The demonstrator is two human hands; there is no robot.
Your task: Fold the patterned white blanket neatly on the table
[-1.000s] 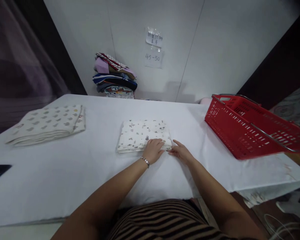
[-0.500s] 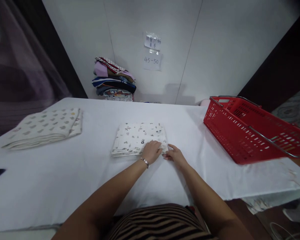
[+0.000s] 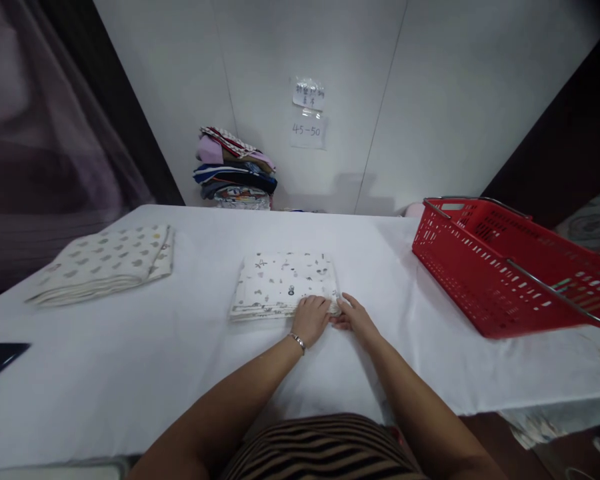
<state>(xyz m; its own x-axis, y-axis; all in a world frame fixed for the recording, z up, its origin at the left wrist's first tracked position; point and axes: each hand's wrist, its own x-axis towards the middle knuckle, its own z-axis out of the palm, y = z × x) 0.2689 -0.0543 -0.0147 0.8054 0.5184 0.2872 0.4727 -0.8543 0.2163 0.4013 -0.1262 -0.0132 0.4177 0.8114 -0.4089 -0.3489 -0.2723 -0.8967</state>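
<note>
A white folded cloth (image 3: pixel 275 280) with small printed figures lies in the middle of the table, its layered edge facing me. My left hand (image 3: pixel 312 319), with a silver bracelet at the wrist, rests on the front edge of this cloth near the right corner, fingers lying flat on top. Right beside it, my right hand (image 3: pixel 356 319) has the front right corner of the cloth between thumb and fingers. Its lower fingers are tucked under the corner and partly hidden.
Another folded cloth (image 3: pixel 105 260) with leaf-like prints lies on the left of the white-covered table (image 3: pixel 205 380). A red basket (image 3: pixel 500 287) with metal handles stands at the right. Stacked fabrics (image 3: pixel 237 170) sit behind the table by the wall. A dark flat object (image 3: pixel 3 360) is at the left edge.
The camera view has shifted a little, so everything appears slightly lower and further right. My left hand has drawn back slightly towards the front edge of the cloth; the right stays at the corner.
</note>
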